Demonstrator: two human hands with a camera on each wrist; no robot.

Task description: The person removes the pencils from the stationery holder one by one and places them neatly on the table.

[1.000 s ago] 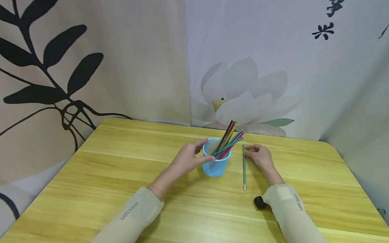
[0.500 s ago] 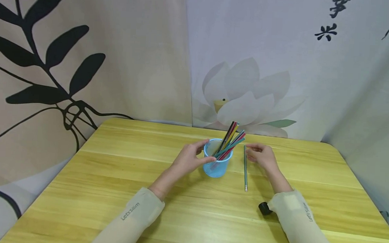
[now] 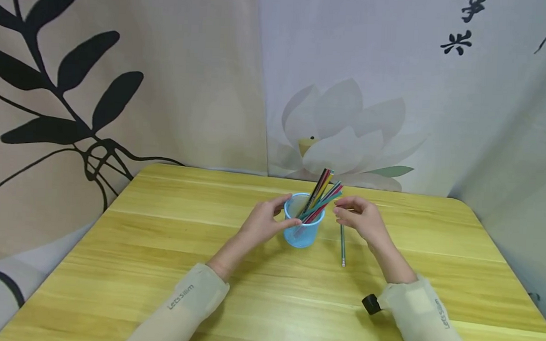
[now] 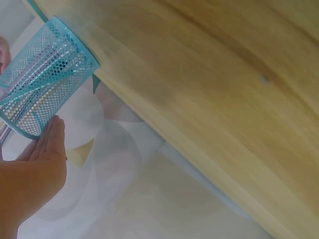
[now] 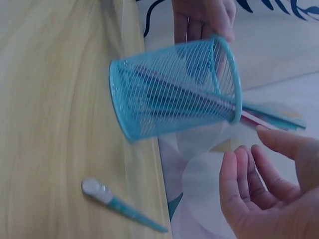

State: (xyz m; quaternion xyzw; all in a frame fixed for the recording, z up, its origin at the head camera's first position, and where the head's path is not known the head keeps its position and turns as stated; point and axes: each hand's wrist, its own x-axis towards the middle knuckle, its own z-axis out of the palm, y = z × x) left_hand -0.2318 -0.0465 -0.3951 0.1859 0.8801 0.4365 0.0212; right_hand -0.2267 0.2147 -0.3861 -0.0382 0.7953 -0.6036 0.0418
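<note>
1. The blue mesh cup (image 3: 300, 238) stands upright on the bench (image 3: 271, 313), toward its far edge, with a bundle of pencils (image 3: 323, 205) leaning rightward over its rim.
2. The left hand (image 3: 266, 218) holds the cup at the rim, thumb on the near side, fingers round the far side. If that hold slackened, the lopsided bundle might let the cup tip to the right, I judge.
3. The right hand (image 3: 362, 218) sits just beside the leaning pencil tips, fingers loosely bent, a narrow gap to the thumb, holding nothing visible. Whether it touches a tip, I cannot tell. A sideways brush there could swing the bundle round or jog the cup.
4. The loose pencil (image 3: 343, 247) lies right of the cup, eraser end toward the person, far end hidden beneath the right hand. Being slim, it could roll if a finger or the cuff nudged it.
5. The black wrist device (image 3: 371, 304) hangs at the right cuff; a low sweep might knock the pencil.
6. No lettering is readable on cup or pencils. The left sleeve (image 3: 199, 292) bears print resembling "Lets slim"; the right sleeve (image 3: 426, 319) carries similar print.
7. On the backdrop (image 3: 203, 86), the character 兴 reads clearly; the one above is cropped.
</note>
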